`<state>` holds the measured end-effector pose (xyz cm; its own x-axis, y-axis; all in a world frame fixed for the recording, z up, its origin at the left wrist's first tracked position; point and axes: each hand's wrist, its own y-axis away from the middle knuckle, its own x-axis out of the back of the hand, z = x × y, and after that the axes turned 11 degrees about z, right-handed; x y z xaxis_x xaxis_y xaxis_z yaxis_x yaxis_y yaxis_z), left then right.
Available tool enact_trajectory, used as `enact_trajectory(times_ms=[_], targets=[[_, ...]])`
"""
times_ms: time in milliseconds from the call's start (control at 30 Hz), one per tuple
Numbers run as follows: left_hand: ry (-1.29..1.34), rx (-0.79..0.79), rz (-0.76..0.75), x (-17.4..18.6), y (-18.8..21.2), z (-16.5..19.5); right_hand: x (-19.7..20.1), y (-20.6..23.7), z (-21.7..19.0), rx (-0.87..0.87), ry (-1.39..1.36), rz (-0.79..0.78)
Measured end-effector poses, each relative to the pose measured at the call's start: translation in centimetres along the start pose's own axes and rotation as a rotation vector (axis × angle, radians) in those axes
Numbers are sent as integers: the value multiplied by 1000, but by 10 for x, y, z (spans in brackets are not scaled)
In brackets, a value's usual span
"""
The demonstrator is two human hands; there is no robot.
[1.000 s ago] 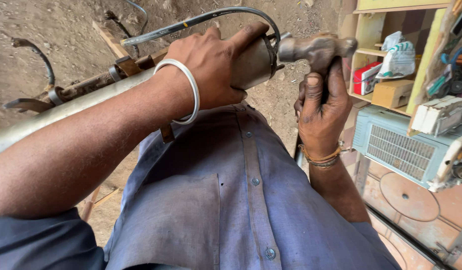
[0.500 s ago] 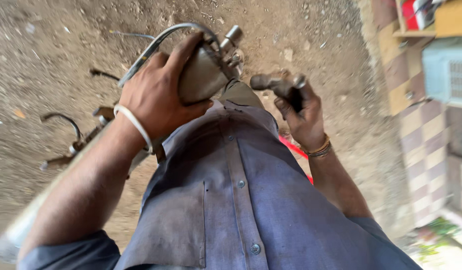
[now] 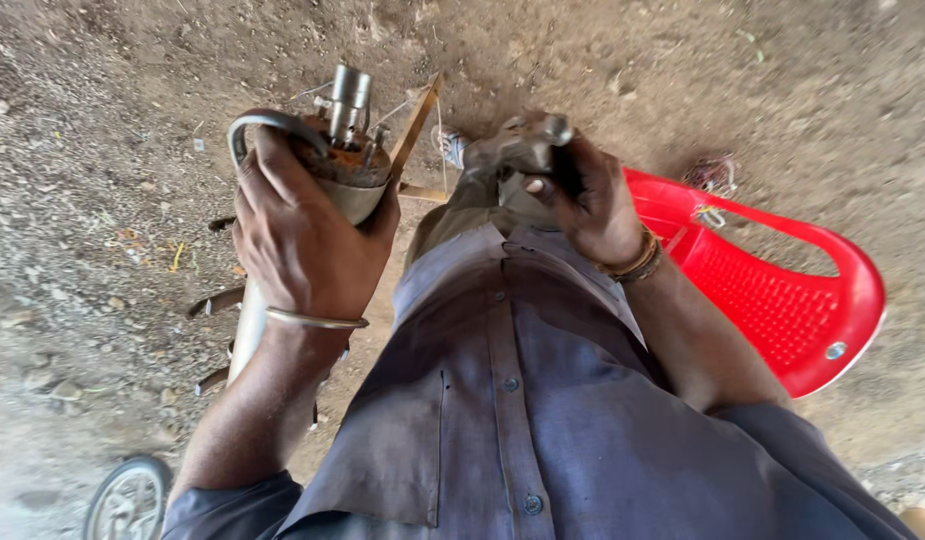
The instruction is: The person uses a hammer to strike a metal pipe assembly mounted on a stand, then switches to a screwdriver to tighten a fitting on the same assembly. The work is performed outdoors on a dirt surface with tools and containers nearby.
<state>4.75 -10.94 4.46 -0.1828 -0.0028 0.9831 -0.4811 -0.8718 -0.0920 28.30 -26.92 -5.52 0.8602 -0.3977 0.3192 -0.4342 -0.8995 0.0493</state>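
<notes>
My left hand [image 3: 300, 235] grips the rusty top end of a long metal cylinder [image 3: 332, 170], with a grey hose [image 3: 267, 122] looped over it and a steel fitting [image 3: 349, 98] sticking out of its cap. The cylinder's pale body [image 3: 246, 335] runs down behind my wrist. My right hand [image 3: 587, 195] is closed around a grey metal tool head [image 3: 512, 150], held close in front of my chest. My blue button shirt [image 3: 542, 400] fills the lower middle of the view.
A red plastic chair [image 3: 782, 290] stands on the dirt ground [image 3: 102, 120] to my right. A wooden frame [image 3: 417, 125] lies beyond the cylinder. A small wheel [image 3: 127, 495] shows at the lower left. Dark curved metal pieces [image 3: 214, 300] lie on the dirt.
My view has swung away from the shelves and grille toward the dirt and the red chair. Both hands kept their grips; the cylinder now stands more upright, and my hands are closer together.
</notes>
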Motion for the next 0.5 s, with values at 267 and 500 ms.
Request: enact_trajectory(times_ms=[267, 500], targets=[[40, -44, -22, -2, -6, 1, -39, -12, 6, -7, -185, -95], [26, -63, -39, -7, 3, -8, -63, 9, 3, -255, -454, 9]])
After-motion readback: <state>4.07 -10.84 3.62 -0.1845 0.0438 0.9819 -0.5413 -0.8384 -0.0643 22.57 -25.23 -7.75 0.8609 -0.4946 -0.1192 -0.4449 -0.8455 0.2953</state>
